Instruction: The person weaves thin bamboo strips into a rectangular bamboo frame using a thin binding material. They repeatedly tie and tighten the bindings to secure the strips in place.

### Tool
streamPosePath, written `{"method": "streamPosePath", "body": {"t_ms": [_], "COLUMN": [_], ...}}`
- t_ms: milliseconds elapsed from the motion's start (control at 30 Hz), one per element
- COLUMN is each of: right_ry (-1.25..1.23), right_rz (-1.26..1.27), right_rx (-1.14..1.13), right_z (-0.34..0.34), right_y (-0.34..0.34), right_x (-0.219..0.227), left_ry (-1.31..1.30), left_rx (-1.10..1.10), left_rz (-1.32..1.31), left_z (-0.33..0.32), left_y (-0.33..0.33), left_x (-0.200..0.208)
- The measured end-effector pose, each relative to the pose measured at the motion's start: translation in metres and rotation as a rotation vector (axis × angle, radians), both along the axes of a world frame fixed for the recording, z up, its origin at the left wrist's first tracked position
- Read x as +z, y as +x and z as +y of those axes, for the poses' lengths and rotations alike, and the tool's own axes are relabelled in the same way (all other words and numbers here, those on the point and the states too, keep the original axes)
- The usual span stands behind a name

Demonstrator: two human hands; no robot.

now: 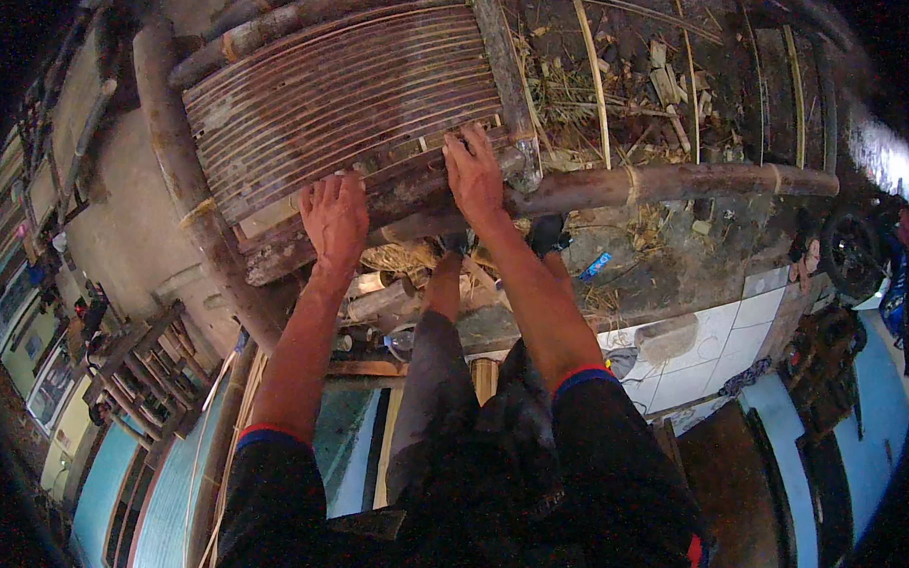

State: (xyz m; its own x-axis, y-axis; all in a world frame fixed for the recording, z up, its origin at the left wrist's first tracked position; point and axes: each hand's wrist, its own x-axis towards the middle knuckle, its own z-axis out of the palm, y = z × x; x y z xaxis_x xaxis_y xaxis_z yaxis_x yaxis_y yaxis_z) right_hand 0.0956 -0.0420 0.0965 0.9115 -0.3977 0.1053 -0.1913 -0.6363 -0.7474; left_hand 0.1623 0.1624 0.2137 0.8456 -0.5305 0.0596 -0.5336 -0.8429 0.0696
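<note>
A bamboo frame (202, 190) carries a row of thin, parallel slats (351, 100) over a reddish-brown board. Along its near side runs a flat bamboo strip (399, 154) beside a dark, thick rail (403, 187). My left hand (335, 215) lies over the strip's left part, fingers bent together around its far edge. Farther right, close to the frame's corner post, my right hand (473, 175) grips the same strip with curled fingers. Both palms and thumbs are largely hidden from above.
A long bamboo pole (678, 182) extends right from the frame. Beyond it lie wood chips and shavings (671, 91) among upright strips. A blue packet (595, 266) rests near my feet. White tiles (713, 338) and a motorbike wheel (853, 255) are at right; a small bamboo rack (151, 374) is at left.
</note>
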Motion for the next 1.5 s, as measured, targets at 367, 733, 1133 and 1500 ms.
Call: {"method": "streamPosePath", "body": {"t_ms": [367, 733, 1133, 1500], "right_ry": [0.092, 0.116, 0.693, 0.409], "right_rz": [-0.019, -0.002, 0.462, 0.553], "right_rx": [-0.033, -0.016, 0.303, 0.293], "right_z": [0.001, -0.017, -0.008, -0.035], "right_y": [-0.006, -0.004, -0.024, 0.007], "right_x": [-0.014, -0.007, 0.161, 0.047], "left_ry": [0.025, 0.157, 0.057, -0.325], "left_rx": [-0.052, 0.078, 0.052, 0.241], "left_rz": [0.045, 0.419, 0.332, 0.503], "left_z": [-0.011, -0.069, -0.066, -0.058], "left_y": [-0.002, 0.007, 0.002, 0.011], "left_x": [-0.021, -0.029, -0.025, -0.017]}}
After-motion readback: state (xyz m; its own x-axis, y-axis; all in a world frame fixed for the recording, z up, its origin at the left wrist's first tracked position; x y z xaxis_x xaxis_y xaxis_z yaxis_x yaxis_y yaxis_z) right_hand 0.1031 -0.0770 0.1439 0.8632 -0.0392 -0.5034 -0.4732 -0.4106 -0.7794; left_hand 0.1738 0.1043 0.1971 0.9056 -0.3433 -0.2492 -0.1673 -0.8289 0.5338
